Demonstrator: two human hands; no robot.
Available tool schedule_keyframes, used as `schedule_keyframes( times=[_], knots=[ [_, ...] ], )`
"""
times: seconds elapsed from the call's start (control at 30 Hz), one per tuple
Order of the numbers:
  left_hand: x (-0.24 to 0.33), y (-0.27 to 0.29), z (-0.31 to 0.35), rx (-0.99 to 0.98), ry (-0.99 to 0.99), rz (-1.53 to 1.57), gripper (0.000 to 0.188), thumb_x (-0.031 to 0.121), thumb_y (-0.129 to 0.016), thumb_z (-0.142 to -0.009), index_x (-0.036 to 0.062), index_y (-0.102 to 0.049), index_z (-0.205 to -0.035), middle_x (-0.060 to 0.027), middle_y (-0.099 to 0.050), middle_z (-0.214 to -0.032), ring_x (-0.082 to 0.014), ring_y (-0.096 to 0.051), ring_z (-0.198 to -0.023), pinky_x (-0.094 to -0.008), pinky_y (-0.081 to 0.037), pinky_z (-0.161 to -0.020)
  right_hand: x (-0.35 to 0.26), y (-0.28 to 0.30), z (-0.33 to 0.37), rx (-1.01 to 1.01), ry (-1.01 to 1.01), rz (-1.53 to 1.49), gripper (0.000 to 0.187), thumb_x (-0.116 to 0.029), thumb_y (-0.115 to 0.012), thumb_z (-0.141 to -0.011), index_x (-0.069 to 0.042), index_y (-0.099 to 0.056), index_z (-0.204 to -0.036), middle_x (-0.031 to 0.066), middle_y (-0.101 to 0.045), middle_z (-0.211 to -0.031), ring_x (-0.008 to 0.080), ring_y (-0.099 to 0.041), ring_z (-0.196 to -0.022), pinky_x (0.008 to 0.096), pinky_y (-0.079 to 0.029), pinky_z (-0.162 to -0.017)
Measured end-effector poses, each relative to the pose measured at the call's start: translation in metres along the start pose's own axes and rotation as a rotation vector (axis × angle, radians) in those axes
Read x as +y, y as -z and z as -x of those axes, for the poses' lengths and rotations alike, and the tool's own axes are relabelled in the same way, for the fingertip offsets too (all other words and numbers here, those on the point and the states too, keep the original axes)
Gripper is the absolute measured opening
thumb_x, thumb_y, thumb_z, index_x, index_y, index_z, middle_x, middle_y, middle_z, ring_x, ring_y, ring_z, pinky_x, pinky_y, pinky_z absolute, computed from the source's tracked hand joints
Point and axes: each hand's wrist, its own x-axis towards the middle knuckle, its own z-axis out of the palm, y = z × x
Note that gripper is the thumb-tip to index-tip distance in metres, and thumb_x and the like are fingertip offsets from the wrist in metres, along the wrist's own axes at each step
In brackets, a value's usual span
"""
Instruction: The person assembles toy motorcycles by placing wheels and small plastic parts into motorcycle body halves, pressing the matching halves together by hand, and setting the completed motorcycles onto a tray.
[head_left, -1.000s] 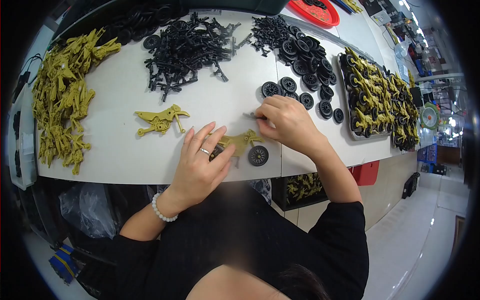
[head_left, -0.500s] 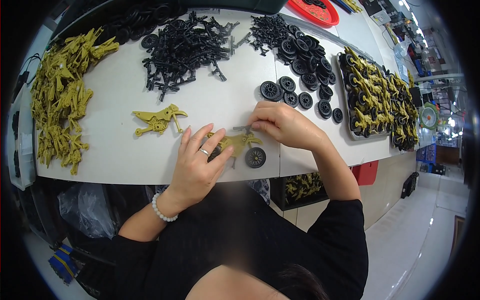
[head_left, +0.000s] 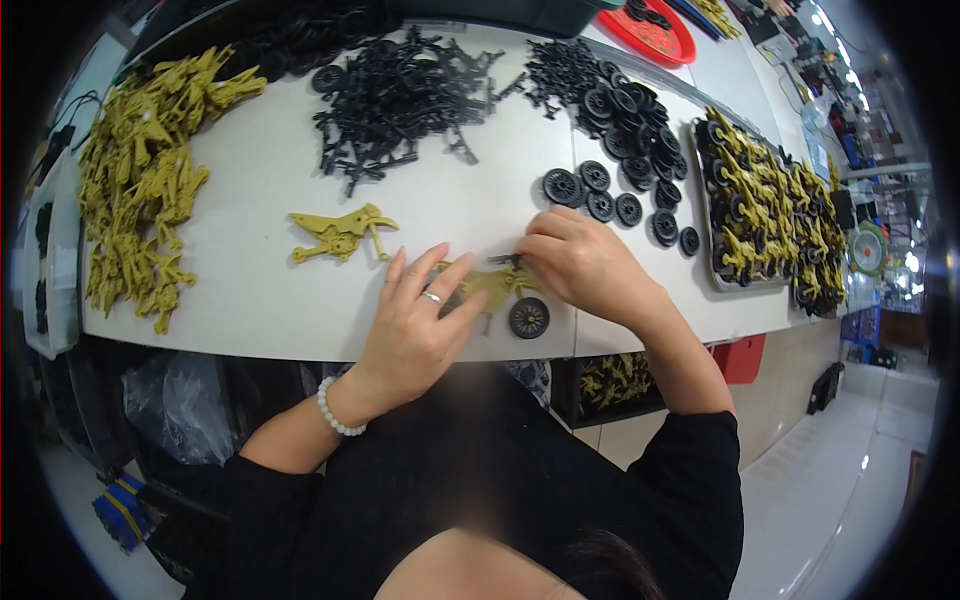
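Note:
In front of me a yellow plastic toy motorcycle (head_left: 494, 285) lies on its side, with a black spoked wheel (head_left: 529, 318) at its front end. My left hand (head_left: 418, 322) holds the body down with its fingertips, which hide the rear part. My right hand (head_left: 588, 262) is closed in a pinch at the front top, on a small black handlebar (head_left: 503, 260). Its fingers cover part of that piece. Left of the hands lies a second yellow motorcycle body (head_left: 343, 234), without wheels and untouched.
A heap of yellow bodies (head_left: 140, 170) covers the left side. Black handlebar parts (head_left: 400, 105) are piled at the back. Loose black wheels (head_left: 628, 210) lie beyond my right hand. At the right, a metal tray (head_left: 716, 268) holds assembled motorcycles. A red dish (head_left: 650, 38) sits at the far edge.
The whole view has shifted slightly, so the table appears further right. My right fingers have closed in over the handlebar at the motorcycle's front. My left hand keeps its hold.

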Motion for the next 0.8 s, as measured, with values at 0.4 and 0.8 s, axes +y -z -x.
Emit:
schedule_keyframes(
  times=[0.4,0.8],
  knots=[
    [-0.059,0.069,0.003,0.085,0.25,-0.328,0.04,0.005,-0.067,-0.069,0.0013,-0.062,-0.108,-0.0128,-0.059,-0.11,-0.0303,-0.053,-0.106,-0.0409,-0.043,-0.089,0.006,0.018,0.031,0.234,-0.27,-0.045,0.024,-0.002,-0.067,-0.08,-0.001,-0.066,-0.104,0.0106,-0.063,-0.093,0.023,-0.062,-0.081,0.0315,-0.05,-0.072],
    [-0.069,0.083,-0.004,-0.08,0.481,-0.011,0.032,0.004,-0.067,-0.065,-0.0016,-0.058,-0.095,-0.0124,-0.055,-0.09,-0.027,-0.052,-0.088,-0.0359,-0.045,-0.079,-0.001,-0.001,0.051,0.277,-0.388,-0.212,0.028,-0.003,-0.071,-0.077,-0.002,-0.066,-0.104,0.0092,-0.064,-0.091,0.019,-0.062,-0.078,0.0292,-0.049,-0.069]
  ],
)
